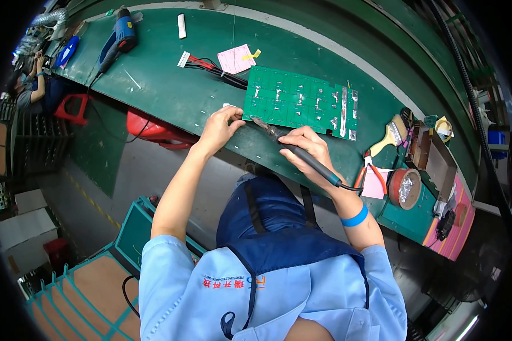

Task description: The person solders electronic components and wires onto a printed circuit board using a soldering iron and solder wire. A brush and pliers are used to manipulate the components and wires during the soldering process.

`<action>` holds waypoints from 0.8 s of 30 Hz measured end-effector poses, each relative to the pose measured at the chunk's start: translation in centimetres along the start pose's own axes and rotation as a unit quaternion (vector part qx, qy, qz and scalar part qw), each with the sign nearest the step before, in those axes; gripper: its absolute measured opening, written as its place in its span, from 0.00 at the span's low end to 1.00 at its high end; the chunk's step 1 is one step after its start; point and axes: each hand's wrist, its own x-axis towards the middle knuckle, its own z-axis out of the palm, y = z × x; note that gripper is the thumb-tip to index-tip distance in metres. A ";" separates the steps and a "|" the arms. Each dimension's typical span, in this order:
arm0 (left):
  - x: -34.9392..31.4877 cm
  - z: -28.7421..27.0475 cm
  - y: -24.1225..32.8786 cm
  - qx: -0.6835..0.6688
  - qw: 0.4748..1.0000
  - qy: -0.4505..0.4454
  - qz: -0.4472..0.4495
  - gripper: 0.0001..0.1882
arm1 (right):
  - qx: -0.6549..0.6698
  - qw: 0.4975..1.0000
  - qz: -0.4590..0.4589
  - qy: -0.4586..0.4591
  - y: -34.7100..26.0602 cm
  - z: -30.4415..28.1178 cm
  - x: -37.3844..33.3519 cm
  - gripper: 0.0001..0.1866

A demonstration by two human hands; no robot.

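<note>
A green circuit board (293,98) with shiny solder patches lies on the green workbench. My right hand (311,144) is closed round a soldering iron (322,170), whose tip reaches the board's near left corner. At that same corner my left hand (219,129) has its thumb and fingertips pinched together; what they hold, if anything, is too small to make out. A small white piece (228,105) shows just beyond those fingers. Red and black wires (207,64) with a white connector (183,59) run out from the board's left side.
Orange-handled pliers (368,165), a brush (390,138), a roll holding silvery scraps (405,189) and an open box (438,162) stand at the right. A pink paper (236,59) lies behind the wires. Far left are a blue heat gun (124,35) and a seated person (37,94).
</note>
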 end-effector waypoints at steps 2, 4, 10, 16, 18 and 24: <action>-0.1 -0.4 0.4 0.020 1.000 0.001 0.007 0.12 | 0.009 1.000 0.002 -0.003 0.0 0.2 0.0 0.12; -0.3 -0.5 0.5 0.029 0.999 0.001 0.019 0.11 | 0.001 1.000 0.006 -0.011 0.1 0.2 -0.1 0.12; -0.1 -0.4 0.6 0.044 0.998 0.013 0.040 0.09 | -0.011 1.000 -0.004 -0.006 0.6 0.3 0.1 0.12; -0.1 -0.5 1.1 0.038 0.999 0.011 0.034 0.08 | 0.007 0.997 -0.014 0.070 -0.9 -1.3 -0.3 0.12; -0.1 -0.5 0.8 0.048 0.998 0.008 0.033 0.08 | -0.005 0.996 -0.012 0.091 -1.3 -2.4 -1.0 0.12; -0.1 -0.6 1.1 0.050 0.999 -0.002 0.019 0.08 | 0.014 0.944 0.169 0.283 -0.2 -6.9 -7.9 0.13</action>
